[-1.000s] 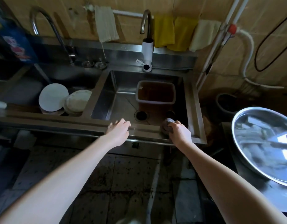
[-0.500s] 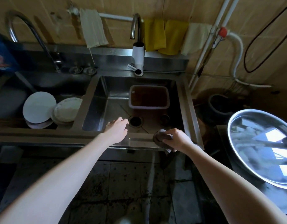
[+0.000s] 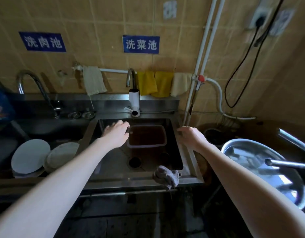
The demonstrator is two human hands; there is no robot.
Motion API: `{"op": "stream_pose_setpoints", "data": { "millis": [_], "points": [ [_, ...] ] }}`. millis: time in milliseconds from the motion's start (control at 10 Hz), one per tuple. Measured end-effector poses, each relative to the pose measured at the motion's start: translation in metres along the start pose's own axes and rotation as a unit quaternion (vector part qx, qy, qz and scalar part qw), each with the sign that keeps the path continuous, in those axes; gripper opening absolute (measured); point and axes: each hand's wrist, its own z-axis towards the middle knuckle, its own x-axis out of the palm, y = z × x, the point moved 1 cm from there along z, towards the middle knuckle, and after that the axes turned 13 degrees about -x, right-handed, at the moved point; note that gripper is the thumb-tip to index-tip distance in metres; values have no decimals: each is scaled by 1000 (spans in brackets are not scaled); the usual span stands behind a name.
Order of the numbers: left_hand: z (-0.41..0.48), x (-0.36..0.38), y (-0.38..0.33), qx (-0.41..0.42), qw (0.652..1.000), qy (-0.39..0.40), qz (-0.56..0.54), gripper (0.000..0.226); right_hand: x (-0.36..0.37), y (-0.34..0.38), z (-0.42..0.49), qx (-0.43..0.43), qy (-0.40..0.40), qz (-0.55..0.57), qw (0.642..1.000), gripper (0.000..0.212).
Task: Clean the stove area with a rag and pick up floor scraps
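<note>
Two bare arms reach over a steel sink (image 3: 117,182). L hand (image 3: 116,133) is at the near-left corner of a plastic tub (image 3: 146,145) of brown liquid in the basin. Its fingers are blurred, so can't tell whether they grip the rim or only touch it. R hand (image 3: 191,135) hovers by the sink's right rim, fingers loose, holding nothing. The grey rag (image 3: 166,176) lies bunched on the front rim, one end hanging over the edge, apart from both hands. Risks: a knock could drop the rag to the floor (image 3: 131,225); lifting the full tub by one corner would prob. slosh liquid.
</note>
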Motion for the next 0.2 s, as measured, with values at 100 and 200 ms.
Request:
{"op": "stream_pose_setpoints", "data": {
  "millis": [100, 200],
  "points": [
    [10, -30, 0, 9, 1000, -28, 5, 34, -32, 8, 10, -18, -62, 4, 998, 33],
    [18, -58, -1, 22, 998, -60, 3, 33, -65, 22, 21, -31, -98, 2, 995, 32]
  ]
}}
